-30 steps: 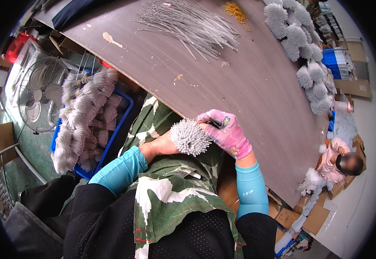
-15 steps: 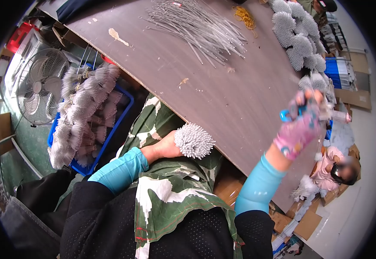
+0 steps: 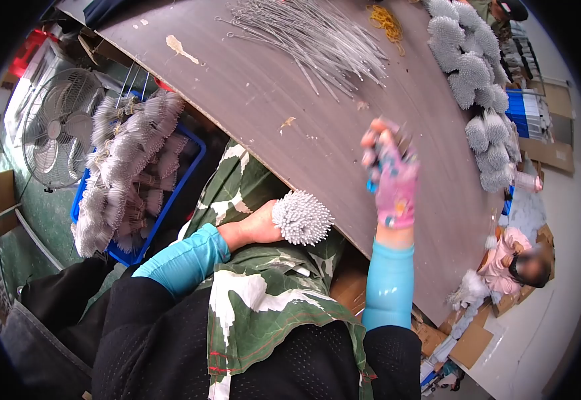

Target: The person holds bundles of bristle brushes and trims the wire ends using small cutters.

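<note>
My left hand (image 3: 258,225), bare, is closed around a bundle of thin brushes (image 3: 302,218) low by the table edge, over my lap. The bundle's pale grey tips face up in a dense round cluster; its lower part is hidden by the hand and apron. My right hand (image 3: 394,173), in a pink patterned glove with bare fingertips, is raised over the table. Its fingers are loosely bent, slightly blurred and apart, with nothing visible held; something blue shows beside them. Farther up the table lie many loose thin wire brushes (image 3: 310,43) with looped ends.
Yellow rubber bands (image 3: 386,28) lie beside the loose brushes. Bundled brushes (image 3: 472,73) are stacked along the table's far right edge. To my left, a blue crate (image 3: 197,167) holds more bundles near a fan (image 3: 57,130). Another person (image 3: 507,257) sits beyond the table at right.
My right hand has swung left, away from the stacked bundles to the middle of the table, uncovering more of the stack. My left hand stays on its bundle.
</note>
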A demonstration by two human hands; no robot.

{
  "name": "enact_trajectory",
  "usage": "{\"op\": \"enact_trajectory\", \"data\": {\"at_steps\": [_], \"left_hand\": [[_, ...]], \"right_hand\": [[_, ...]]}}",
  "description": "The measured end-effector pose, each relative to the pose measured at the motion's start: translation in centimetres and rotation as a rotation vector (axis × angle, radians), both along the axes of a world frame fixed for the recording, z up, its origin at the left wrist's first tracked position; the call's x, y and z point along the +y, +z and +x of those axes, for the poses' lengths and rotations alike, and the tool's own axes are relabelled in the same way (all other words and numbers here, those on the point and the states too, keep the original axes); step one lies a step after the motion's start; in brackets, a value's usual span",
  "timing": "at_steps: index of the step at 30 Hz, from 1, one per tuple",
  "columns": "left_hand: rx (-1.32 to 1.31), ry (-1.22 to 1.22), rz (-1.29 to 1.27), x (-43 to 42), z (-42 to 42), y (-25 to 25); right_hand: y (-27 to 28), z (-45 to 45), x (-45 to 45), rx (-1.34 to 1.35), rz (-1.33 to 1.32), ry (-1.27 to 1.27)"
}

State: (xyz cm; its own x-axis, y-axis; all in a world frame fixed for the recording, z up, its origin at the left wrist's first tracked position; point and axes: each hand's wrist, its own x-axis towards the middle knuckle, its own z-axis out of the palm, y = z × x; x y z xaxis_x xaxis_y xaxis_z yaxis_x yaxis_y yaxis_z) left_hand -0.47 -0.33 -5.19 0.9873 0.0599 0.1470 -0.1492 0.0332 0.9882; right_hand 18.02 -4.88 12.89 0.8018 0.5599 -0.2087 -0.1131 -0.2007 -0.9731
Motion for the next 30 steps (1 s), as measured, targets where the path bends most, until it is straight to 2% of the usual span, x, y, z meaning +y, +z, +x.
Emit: {"op": "enact_trajectory", "data": {"at_steps": [4, 8, 11, 14, 16, 18, 26, 28, 30], "left_hand": [[0.110, -0.096, -0.085, 0.4, -0.1, 0.9], [0.148, -0.082, -0.012, 0.0, -0.1, 0.7], [0.070, -0.029, 0.307, -0.2, -0.2, 0.3], [0.112, -0.040, 0.204, -0.2, 0.2, 0.2], [0.134, -0.042, 0.152, -0.3, 0.2, 0.2], [0.107, 0.020, 0.308, -0.3, 0.0, 0.1], [0.079, 0.032, 0.326, -0.6, 0.0, -0.5], [0.006, 0.083, 0.351, -0.2, 0.0, 1.3], [-0.018, 0.053, 0.330, -0.1, 0.2, 1.0]], "right_hand": [[-1.5, -3.9, -5.6, 0.056, -0.141, 0.046], [-2.6, -6.7, -9.2, 0.067, -0.250, 0.101], [-2.5, -8.2, -9.3, 0.087, -0.206, 0.077], [-2.4, -9.4, -8.9, 0.125, -0.187, 0.054], [-3.0, -9.7, -8.9, 0.038, -0.221, 0.138], [-3.1, -10.0, -8.7, 0.053, -0.187, 0.126], [-3.0, -10.2, -7.9, -0.008, -0.195, 0.121], [-2.2, -9.7, -8.0, 0.005, -0.207, 0.124], [-2.1, -9.3, -8.8, 0.083, -0.212, 0.095]]}}
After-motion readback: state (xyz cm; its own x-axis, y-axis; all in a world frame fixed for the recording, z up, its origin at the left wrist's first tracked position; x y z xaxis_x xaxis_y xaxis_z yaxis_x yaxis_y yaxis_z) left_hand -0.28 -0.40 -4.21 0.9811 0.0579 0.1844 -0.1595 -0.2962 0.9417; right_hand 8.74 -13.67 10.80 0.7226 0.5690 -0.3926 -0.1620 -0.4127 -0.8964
